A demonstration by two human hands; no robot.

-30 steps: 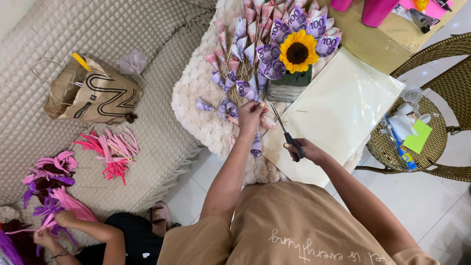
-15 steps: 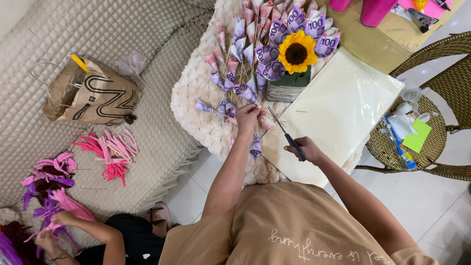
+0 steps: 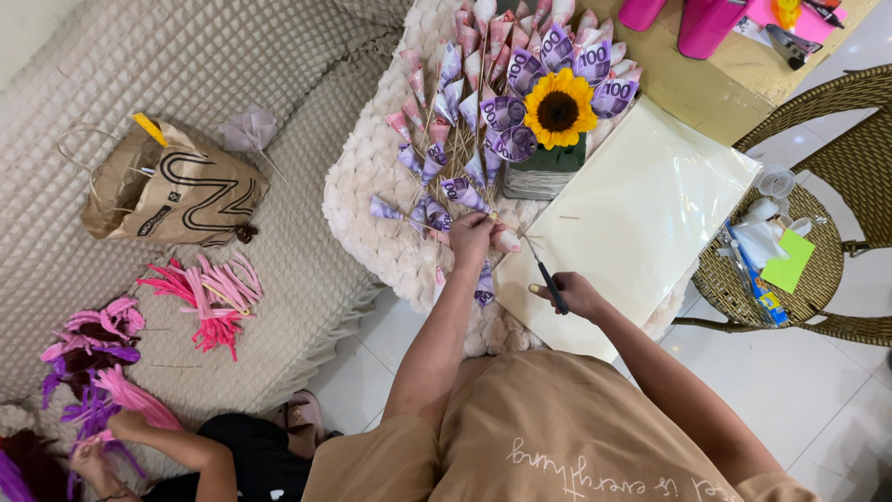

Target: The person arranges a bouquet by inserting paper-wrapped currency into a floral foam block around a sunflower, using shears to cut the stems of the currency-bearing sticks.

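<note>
Quilted cream sofa cover (image 3: 139, 65): fills the left half of the view. On it lie a brown paper bag (image 3: 167, 191) on its side and a bundle of pink pipe cleaners (image 3: 209, 297).

Cream paper sheet (image 3: 641, 214): flat, right of centre, partly overhanging the fluffy white cushion (image 3: 372, 186).

Wicker chair (image 3: 818, 186): far right, its seat holding clear wrap, a green note and small packets.

Bouquet (image 3: 520, 93): purple and pink rolled banknote cones on thin sticks, fanned around a yellow sunflower (image 3: 557, 110), standing on the cushion.

Second person's arm (image 3: 158, 437): bottom left, hand among purple pipe cleaners (image 3: 88, 409).

Left hand (image 3: 472, 237): over the cushion just below the bouquet, fingers pinched together on the sticks of loose banknote cones (image 3: 446, 209) lying there.

Right hand (image 3: 576, 296): over the lower edge of the paper sheet, fingers closed around the dark handles of scissors (image 3: 546, 274); blades point toward the left hand. Whether the blades are apart cannot be told.
</note>
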